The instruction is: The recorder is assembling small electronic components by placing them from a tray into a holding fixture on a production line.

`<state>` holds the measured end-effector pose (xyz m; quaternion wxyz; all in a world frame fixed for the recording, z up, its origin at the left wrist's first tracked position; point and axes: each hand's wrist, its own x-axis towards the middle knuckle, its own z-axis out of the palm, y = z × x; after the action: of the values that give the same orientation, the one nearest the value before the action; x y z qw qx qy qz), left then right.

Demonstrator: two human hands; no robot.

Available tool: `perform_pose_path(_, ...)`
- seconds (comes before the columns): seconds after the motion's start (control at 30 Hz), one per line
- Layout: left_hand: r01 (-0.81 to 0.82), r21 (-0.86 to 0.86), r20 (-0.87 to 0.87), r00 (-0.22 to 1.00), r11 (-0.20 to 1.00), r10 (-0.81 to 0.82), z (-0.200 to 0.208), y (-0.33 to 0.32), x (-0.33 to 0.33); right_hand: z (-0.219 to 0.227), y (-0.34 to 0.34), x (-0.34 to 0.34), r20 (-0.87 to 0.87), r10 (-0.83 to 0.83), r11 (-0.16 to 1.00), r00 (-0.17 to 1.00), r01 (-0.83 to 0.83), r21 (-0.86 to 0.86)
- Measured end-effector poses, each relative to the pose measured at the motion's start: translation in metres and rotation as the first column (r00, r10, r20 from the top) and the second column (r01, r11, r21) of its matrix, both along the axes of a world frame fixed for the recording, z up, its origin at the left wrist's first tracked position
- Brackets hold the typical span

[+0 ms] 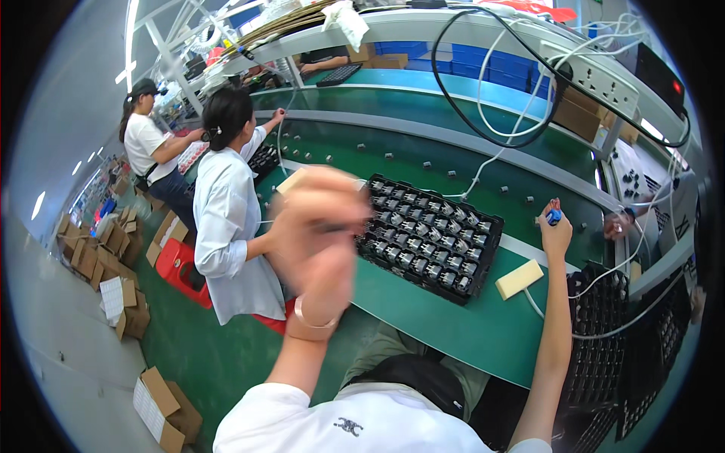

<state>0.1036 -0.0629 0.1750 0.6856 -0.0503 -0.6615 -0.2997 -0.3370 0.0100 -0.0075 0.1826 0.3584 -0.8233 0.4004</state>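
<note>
My left hand (321,226) is raised close in front of my view, smeared by motion; its fingers are too blurred to read, and a dark patch shows near them. A bracelet (316,323) circles that wrist. Farther right, my right hand (556,230) is closed around a small blue object (555,217) above the green bench. Between the hands lies a black tray (491,260) filled with rows of small silvery metal parts (427,234). My left hand covers part of the view at the tray's left end. A cream block (519,279) with a white cable sits beside my right forearm.
Small metal parts (504,189) stand spaced along the green belt (408,147) beyond the tray. Black trays (596,340) are stacked at my right. A power strip (604,81) with looping cables hangs above. A co-worker (230,204) sits at left; another person's hand (619,224) shows at right.
</note>
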Motion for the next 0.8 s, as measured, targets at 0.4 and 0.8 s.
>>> perform_pose_path(0.4, 0.296, 0.919, -0.393, 0.746, -0.261, -0.538, -0.285, -0.372, 0.256, -0.013, 0.062, 0.132, 0.077, 0.477, 0.781, 0.875, -0.382, -0.494)
perform_pose_path(0.8, 0.499, 0.414, -0.908, 0.285, -0.761, -0.307, -0.335, -0.353, 0.156, -0.031, 0.099, 0.112, 0.121, 0.357, 0.887, 0.926, -0.296, -0.354)
